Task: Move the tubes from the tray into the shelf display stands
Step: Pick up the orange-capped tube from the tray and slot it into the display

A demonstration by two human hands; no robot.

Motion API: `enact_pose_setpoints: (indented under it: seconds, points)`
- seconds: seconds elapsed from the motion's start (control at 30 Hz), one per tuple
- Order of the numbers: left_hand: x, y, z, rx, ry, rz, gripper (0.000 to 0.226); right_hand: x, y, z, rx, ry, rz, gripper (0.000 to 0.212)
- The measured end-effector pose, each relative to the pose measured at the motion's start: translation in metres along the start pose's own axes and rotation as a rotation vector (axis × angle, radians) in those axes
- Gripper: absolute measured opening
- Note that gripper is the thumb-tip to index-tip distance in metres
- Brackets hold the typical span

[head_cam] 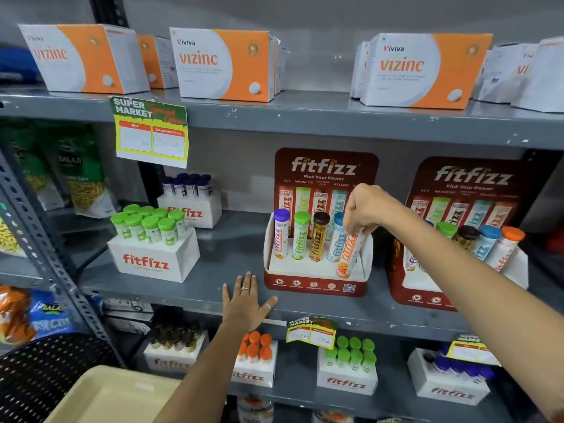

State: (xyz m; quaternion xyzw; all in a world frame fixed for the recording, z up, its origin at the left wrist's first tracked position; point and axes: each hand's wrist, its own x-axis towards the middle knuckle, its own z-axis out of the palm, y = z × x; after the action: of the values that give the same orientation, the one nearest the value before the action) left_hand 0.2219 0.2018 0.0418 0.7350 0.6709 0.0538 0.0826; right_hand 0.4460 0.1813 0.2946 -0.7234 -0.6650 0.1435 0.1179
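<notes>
My right hand (pixel 364 209) grips the top of an orange and white tube (pixel 348 254), which leans in the rightmost slot of the left red display stand (pixel 316 286). Purple (pixel 280 233), green (pixel 300 235), brown (pixel 319 236) and blue (pixel 335 242) tubes stand in that stand's other slots. My left hand (pixel 245 302) lies flat, fingers spread, on the grey shelf (pixel 183 288) just left of the stand. A second red display stand (pixel 433 296) to the right holds several tubes. A beige tray (pixel 100 398) corner shows at the bottom left; no tubes are visible in it.
White boxes of green-capped tubes (pixel 152 239) and dark-capped tubes (pixel 190 196) sit left on the same shelf. Orange and white cartons (pixel 225 65) fill the shelf above. More tube boxes (pixel 346 366) stand on the shelf below. A black perforated basket (pixel 39 370) is at bottom left.
</notes>
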Motion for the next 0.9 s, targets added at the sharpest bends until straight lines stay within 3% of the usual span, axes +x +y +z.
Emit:
enact_pose_setpoints:
  seconds: [0.07,0.23,0.63,0.9]
  points:
    - [0.001,0.0,0.0,0.0,0.003,-0.003,0.079,0.0,0.002,0.002,0.008,0.03,-0.026,0.016]
    - [0.001,0.001,0.001,0.004,0.0,-0.008,0.079,0.0,0.006,0.009,-0.027,0.102,-0.086,0.03]
    - [-0.003,0.001,-0.003,0.002,-0.002,0.008,0.079,0.013,0.02,0.022,-0.07,0.234,-0.104,0.034]
    - [-0.005,0.002,-0.006,0.001,-0.014,0.005,0.078,0.019,0.025,0.026,-0.06,0.226,-0.093,0.037]
